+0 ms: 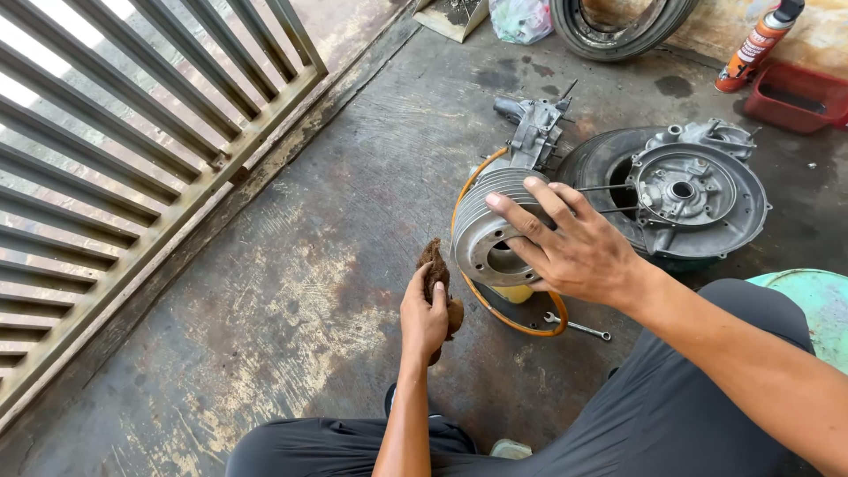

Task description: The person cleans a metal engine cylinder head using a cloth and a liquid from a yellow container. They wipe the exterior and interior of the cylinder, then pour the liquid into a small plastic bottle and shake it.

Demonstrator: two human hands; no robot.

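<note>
brown rag is clenched in the left hand, just beside the finned cylinder on the concrete floor. right hand lies spread on the cylinder, fingers open, gripping nothing. wrench and orange hose lie below it.

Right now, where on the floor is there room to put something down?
Bare concrete lies between the metal gate and the left hand holding the rag. It is crowded around the finned cylinder under the right hand: hose, spanner, engine case.
</note>
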